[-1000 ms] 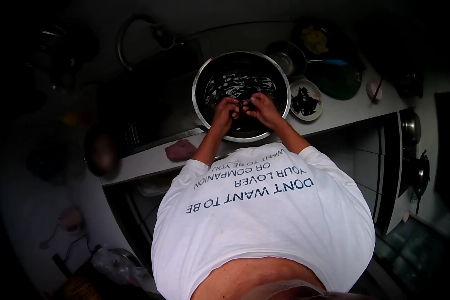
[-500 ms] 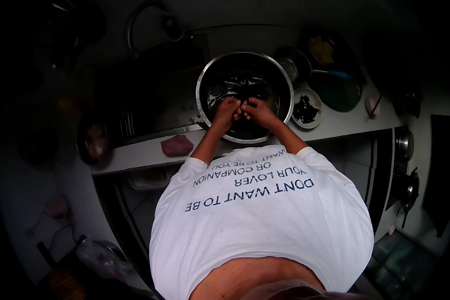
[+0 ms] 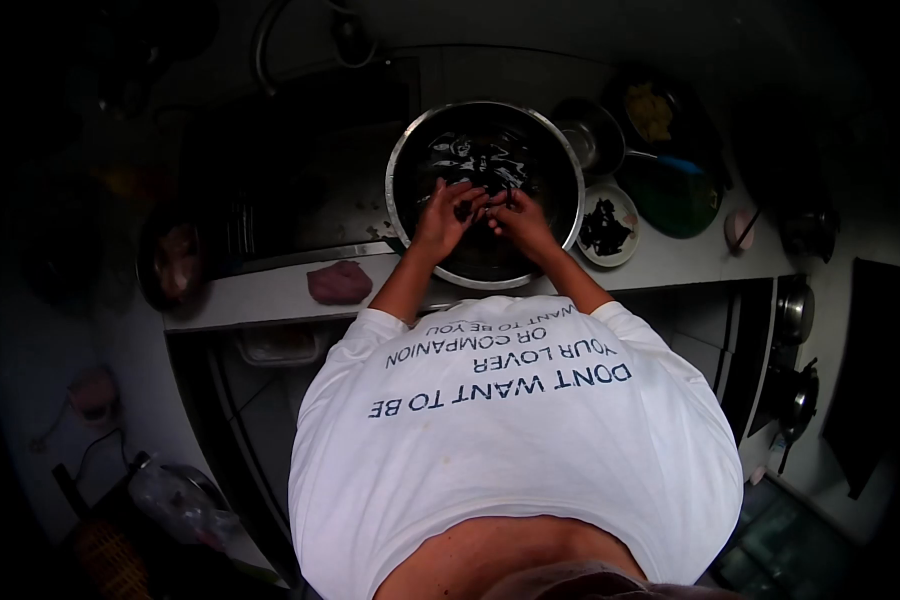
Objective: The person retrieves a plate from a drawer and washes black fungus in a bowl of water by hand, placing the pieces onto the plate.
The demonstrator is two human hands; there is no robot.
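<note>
Over the wide metal basin (image 3: pixel 397 225), which holds dark, rippling water, my two hands meet near the middle. My left hand (image 3: pixel 444 222) has its fingers curved inward around a small dark piece (image 3: pixel 463 209), whose kind is hard to make out. The fingertips of my right hand (image 3: pixel 522 222) pinch together at the same spot, almost touching the left fingers. Whatever sits in that right pinch is too dark and small to name. Just right of the basin stands a white bowl (image 3: pixel 628 243) with dark, crinkled pieces (image 3: pixel 604 228) in it.
A small pan (image 3: pixel 592 140) and a green round board (image 3: pixel 682 208) lie right of the basin, below a dish of yellow pieces (image 3: pixel 649 112). On the counter's left are a crumpled purplish cloth (image 3: pixel 339 283) and a dark bowl (image 3: pixel 175 262). A faucet (image 3: pixel 262 50) curves behind.
My left fingers have opened out somewhat from a tighter pinch, and a dark piece shows by them. My right hand stays pinched. The whole view has shifted slightly.
</note>
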